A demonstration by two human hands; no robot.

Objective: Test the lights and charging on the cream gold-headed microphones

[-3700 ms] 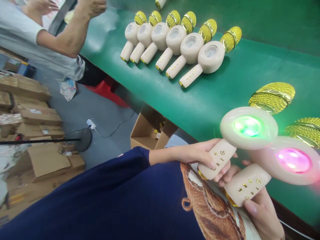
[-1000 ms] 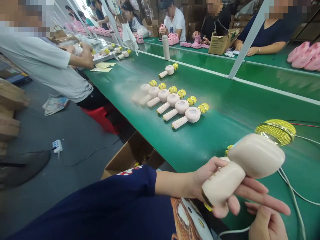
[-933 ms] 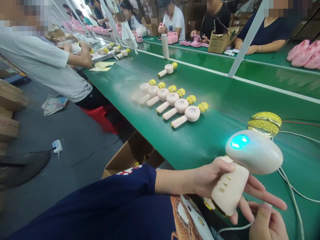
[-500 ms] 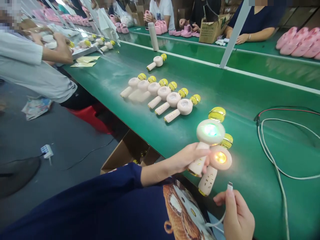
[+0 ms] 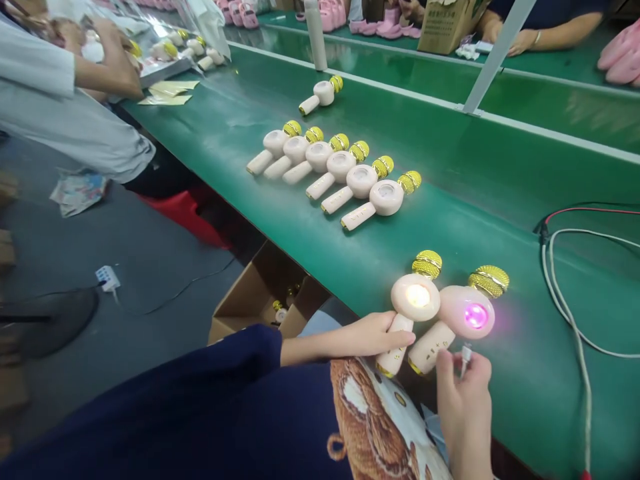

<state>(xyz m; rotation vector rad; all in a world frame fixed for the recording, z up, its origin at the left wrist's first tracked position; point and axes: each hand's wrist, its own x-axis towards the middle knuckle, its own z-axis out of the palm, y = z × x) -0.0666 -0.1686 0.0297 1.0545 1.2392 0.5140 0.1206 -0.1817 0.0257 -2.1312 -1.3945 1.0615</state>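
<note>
Moved since half a second ago: the two lit microphones, overlapping then, now sit side by side; the right hand, lower and clear of them then, has come up close to the second one. Lamp colours have changed from green and orange to pale yellow and magenta.

Item: first microphone, cream body, gold mesh head, pale yellow lamp. Held at the table's near edge by the left hand, fingers closed round the handle, thumb across its front.

Item: second microphone, same pattern, magenta lamp. Just right of the first, tilted, head to the upper right. Whether left fingers also grip it from behind cannot be told.

Item: cable plug, white, pinched by the right hand's fingers just below the second microphone's body; contact between plug and microphone cannot be told.

Item: row of six microphones, unlit, lying parallel on the green table.

Item: single microphone, lying beyond the row.

Item: pale cylinder, upright, farther back.

Item: looped cable, off-white, at right, beside a red wire.

Item: cardboard box, open, below the table edge, microphones inside.

Item: co-worker in grey, upper left, hands among further microphones.
</note>
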